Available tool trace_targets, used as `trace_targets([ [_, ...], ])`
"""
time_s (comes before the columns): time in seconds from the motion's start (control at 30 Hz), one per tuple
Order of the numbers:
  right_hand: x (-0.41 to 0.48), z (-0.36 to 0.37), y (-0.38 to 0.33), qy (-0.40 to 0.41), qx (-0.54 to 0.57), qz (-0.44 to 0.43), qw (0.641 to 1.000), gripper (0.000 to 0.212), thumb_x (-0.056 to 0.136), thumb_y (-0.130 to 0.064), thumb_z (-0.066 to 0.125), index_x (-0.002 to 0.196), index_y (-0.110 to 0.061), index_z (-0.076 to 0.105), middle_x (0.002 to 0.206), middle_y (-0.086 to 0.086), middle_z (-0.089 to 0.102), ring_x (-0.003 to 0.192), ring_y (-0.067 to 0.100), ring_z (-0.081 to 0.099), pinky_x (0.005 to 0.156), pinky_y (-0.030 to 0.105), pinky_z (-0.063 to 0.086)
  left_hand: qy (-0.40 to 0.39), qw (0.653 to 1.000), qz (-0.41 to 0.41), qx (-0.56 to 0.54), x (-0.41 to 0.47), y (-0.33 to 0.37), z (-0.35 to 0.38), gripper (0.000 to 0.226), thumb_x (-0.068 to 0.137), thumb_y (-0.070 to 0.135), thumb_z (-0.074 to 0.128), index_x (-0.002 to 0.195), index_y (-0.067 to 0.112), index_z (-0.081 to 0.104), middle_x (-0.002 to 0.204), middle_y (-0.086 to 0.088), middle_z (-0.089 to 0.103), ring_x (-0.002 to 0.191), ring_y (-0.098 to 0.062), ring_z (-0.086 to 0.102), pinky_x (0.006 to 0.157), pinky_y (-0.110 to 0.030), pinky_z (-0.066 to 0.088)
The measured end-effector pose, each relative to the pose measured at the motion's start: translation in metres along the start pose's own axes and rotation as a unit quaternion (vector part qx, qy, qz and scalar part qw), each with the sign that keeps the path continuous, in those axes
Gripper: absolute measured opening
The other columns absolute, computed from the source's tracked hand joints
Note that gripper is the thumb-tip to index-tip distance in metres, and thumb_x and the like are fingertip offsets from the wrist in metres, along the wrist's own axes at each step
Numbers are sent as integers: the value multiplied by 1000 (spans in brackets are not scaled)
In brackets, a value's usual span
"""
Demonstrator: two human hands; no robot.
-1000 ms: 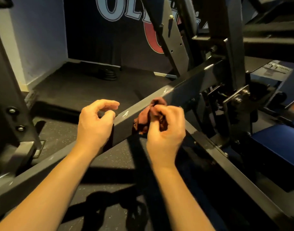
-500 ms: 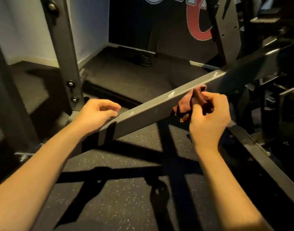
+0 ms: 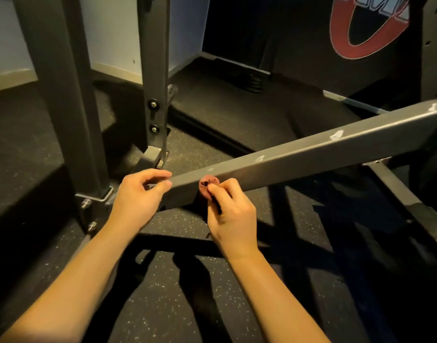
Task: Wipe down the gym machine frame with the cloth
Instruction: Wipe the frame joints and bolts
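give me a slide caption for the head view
The right hand presses a bunched reddish cloth against the sloping frame bar while the left hand holds its lower end.

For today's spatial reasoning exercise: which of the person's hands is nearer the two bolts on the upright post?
Left. The left hand grips the lower end of the beam, just below the bolts. The right hand, pinching the cloth against the beam, sits farther to the right.

Dark speckled rubber floor [image 3: 163, 305] — pale wall [image 3: 108, 33] at left, black wall [image 3: 274, 26] with a red logo [image 3: 338, 33] behind.
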State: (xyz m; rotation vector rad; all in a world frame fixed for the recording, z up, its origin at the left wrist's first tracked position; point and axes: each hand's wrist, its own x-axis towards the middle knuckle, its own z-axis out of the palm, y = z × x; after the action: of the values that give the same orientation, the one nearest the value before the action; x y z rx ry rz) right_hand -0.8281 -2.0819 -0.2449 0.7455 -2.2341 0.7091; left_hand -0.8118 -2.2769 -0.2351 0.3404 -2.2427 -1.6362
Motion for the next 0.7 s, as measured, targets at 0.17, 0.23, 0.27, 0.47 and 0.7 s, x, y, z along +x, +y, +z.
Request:
trace_targets([
  [0.17, -6, 45, -15, -71, -35, -47, 996, 20, 84, -9, 73, 104, -7, 69, 94, 8, 59, 71, 26, 58, 58, 35, 52, 71, 997, -32, 5, -9, -36, -8, 22, 91, 8, 71, 106, 22, 78, 104, 5, 72, 89, 2, 62, 78, -16, 45],
  [0.23, -8, 60, -23, -97, -48, -59, 992, 24, 81, -10, 76, 104, -8, 69, 94, 7, 59, 69, 24, 57, 55, 32, 49, 105, 992, -71, -3, -17, -49, -10, 23, 90, 6, 69, 102, 23, 78, 96, 2, 73, 82, -4, 64, 72, -15, 46],
  [0.27, -9, 68, -27, -108, -56, -64, 991, 24, 80, -10, 77, 103, -9, 69, 94, 7, 59, 69, 23, 58, 54, 31, 48, 119, 988, -100, -15, -21, -55, -11, 23, 90, 6, 68, 100, 24, 78, 91, 2, 72, 77, -6, 63, 68, -13, 45],
  [0.47, -9, 120, -59, -235, -82, -80, 965, 29, 62, -11, 90, 85, -11, 71, 82, 6, 58, 55, 27, 62, 44, 30, 43, 148, 953, -262, -21, -46, -86, -18, 27, 90, 8, 63, 82, 31, 73, 92, 5, 73, 87, -16, 62, 77, -31, 47],
  [0.7, -11, 76, -67, -191, 175, 109, 960, 31, 98, -10, 63, 127, -18, 69, 108, -10, 60, 98, -1, 61, 85, 10, 47, 99, 935, -238, -243, -64, -57, -16, 19, 99, 39, 64, 98, 27, 79, 93, 4, 78, 92, -11, 73, 83, -35, 59],
])
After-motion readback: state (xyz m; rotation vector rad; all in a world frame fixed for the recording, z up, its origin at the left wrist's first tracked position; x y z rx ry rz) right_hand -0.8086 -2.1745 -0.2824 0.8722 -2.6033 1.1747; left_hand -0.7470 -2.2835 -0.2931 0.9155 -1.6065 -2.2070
